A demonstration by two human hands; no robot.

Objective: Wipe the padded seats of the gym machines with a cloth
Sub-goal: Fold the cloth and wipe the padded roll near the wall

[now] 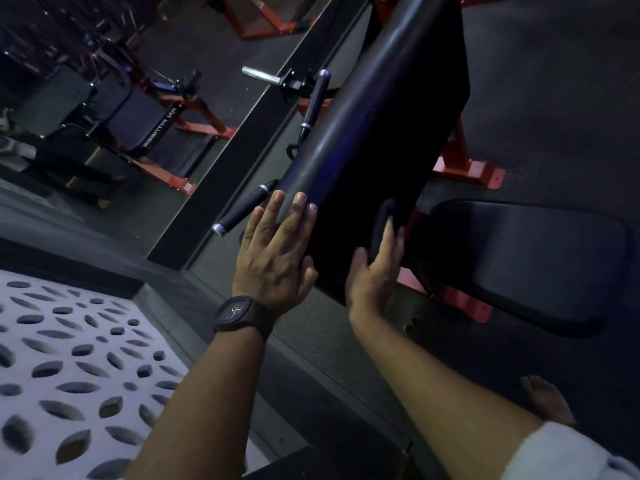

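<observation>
A long black padded arm rest (377,133) of a red-framed gym machine slopes up from the middle of the view. My left hand (277,252), with a black watch on its wrist, rests flat with straight fingers on the pad's lower left edge. My right hand (375,268) presses a dark cloth (382,223) against the pad's lower right face, fingers extended over the cloth. The cloth is hard to make out against the black pad. The machine's flat black seat pad (526,261) lies to the right, below the sloping pad.
Two black handles with silver ends (242,211) (317,98) stick out left of the pad. Red frame feet (485,174) sit on the dark rubber floor. A mirror wall (86,109) at left reflects other machines. A white patterned panel (69,375) fills the lower left. My bare foot (547,400) stands lower right.
</observation>
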